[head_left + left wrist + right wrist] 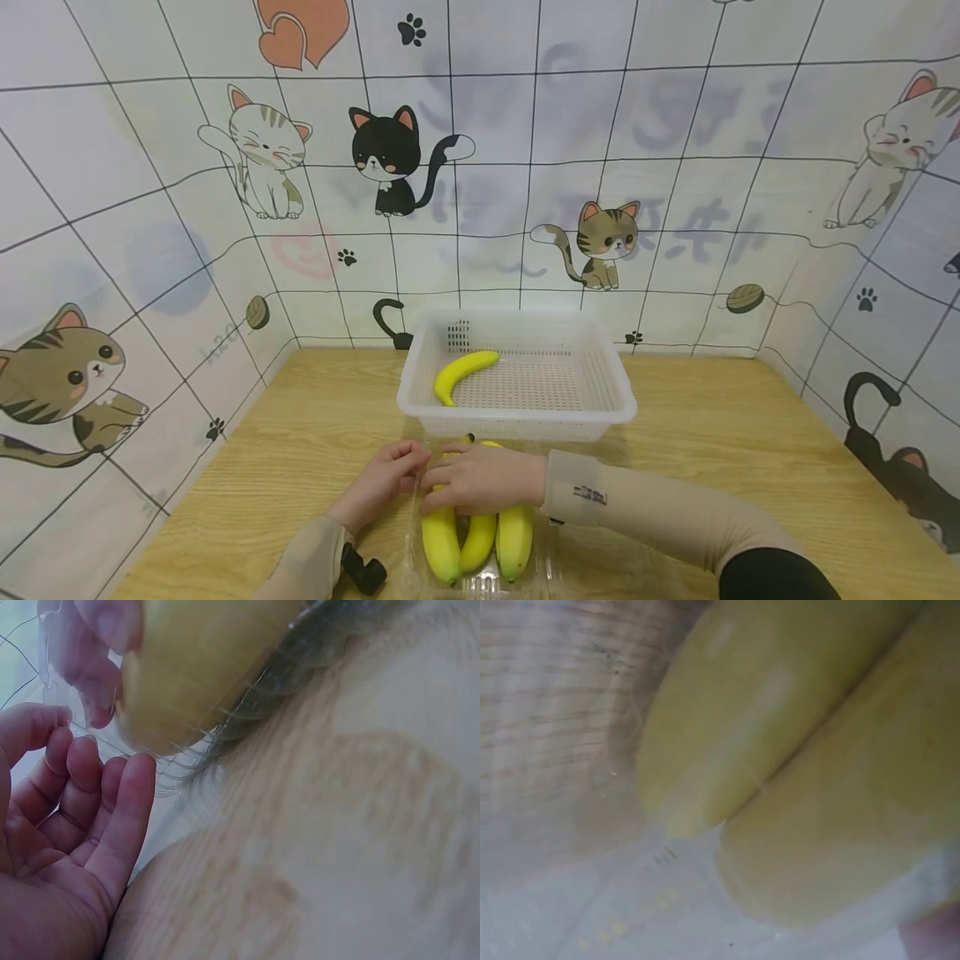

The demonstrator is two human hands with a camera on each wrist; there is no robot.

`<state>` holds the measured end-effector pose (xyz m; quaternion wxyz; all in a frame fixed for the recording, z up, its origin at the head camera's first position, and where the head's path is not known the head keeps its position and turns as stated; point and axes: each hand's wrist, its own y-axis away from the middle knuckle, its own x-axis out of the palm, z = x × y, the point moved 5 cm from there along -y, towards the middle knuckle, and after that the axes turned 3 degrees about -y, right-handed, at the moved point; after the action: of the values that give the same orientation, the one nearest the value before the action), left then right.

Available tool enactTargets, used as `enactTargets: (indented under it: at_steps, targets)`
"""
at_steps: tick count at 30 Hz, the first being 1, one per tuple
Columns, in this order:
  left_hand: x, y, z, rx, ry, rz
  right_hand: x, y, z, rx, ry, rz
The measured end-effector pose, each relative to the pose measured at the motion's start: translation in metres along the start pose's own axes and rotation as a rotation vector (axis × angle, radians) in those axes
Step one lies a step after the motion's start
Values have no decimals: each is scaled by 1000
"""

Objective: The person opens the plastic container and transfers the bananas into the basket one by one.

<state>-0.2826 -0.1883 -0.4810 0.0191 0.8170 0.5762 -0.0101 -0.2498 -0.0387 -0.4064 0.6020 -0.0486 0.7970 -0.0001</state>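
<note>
Worktop (697,433): pale wood grain, runs back to the wall. Wall covering (495,117): white, dark grid lines, wavy low down, on three sides. Upper left, white cat (270,162), eyes closed; beside it, black-and-white cat (386,150). Lower, right of centre, brown tabby (609,242). Orange-red hearts (327,33) at top edge, black paw print (412,32) near them. Faint purple marks (663,125), upper right, illegible. Left wall: larger tabby (60,375), faded blue disc (167,267). Far right: pale cat (896,150), dark curled tail (852,406) below

A light wood-grain surface (697,417) carries a white perforated plastic basket (517,415) near its back edge and, just in front, a clear plastic container (412,554).
</note>
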Motion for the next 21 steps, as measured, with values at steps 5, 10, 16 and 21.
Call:
enactTargets:
  at_steps: [5,10,16,21]
  targets:
    - [0,1,-2,3,8,-3,1,2,-1,-3,0,-27]
    - [0,1,-3,-1,1,-4,0,3,-1,-8,8,-49]
    - [0,0,-1,-5,-10,-14,-1,5,0,3,22,-45]
    - [-1,0,0,-14,-12,-24,-3,6,0,-8,41,-70]
